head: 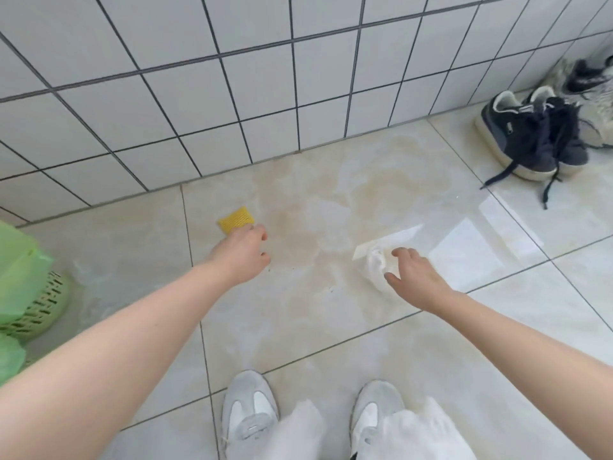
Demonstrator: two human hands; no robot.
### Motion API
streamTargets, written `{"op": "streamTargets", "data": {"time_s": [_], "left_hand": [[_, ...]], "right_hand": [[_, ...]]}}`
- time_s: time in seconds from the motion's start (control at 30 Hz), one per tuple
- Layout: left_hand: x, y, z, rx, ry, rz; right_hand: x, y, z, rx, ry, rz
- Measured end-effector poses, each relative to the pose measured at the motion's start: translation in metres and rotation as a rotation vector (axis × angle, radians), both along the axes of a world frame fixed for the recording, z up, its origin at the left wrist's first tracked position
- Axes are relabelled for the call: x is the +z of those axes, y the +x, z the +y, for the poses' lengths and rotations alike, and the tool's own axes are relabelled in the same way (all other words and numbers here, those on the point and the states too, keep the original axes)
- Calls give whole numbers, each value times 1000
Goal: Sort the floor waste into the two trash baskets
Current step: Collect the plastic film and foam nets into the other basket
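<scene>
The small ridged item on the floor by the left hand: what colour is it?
Yellow, with a fine ribbed texture; the head view shows it just beyond the left hand.

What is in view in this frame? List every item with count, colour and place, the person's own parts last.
yellow mesh piece: 1, yellow, on the floor near the wall, at the left hand's fingertips
crumpled tissue: 1, white, on the floor, by the right hand
trash basket: 1 seen clearly, green with a green bag, at left edge
dark sneakers: 1 pair, navy with pale soles, upper right by the wall
pale shoes: count unclear, whitish, behind the dark pair
wall tiles: many, white
floor tiles: several, cream
left hand: 1, reaching to the yellow piece
right hand: 1, open, beside the tissue
feet: 2, grey-white sneakers, bottom centre
</scene>
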State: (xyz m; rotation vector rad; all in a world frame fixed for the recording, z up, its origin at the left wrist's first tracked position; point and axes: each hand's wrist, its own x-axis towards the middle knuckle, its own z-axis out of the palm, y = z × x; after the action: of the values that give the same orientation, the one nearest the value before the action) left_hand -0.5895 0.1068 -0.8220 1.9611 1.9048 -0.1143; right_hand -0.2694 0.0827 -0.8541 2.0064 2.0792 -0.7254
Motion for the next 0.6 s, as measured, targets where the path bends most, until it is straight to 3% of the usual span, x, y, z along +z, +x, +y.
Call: {"op": "streamTargets", "data": {"time_s": [0.3, 0.47, 0.6], "left_hand": [[-18, -33, 47, -16, -74, 25], [-54, -56, 60, -7, -112, 97], [-82, -67, 72, 177, -136, 129]], "right_hand": [[-29, -37, 35, -162, -261, 11], [-60, -47, 43, -197, -160, 7], [-73, -54, 41, -66, -94, -4]]}}
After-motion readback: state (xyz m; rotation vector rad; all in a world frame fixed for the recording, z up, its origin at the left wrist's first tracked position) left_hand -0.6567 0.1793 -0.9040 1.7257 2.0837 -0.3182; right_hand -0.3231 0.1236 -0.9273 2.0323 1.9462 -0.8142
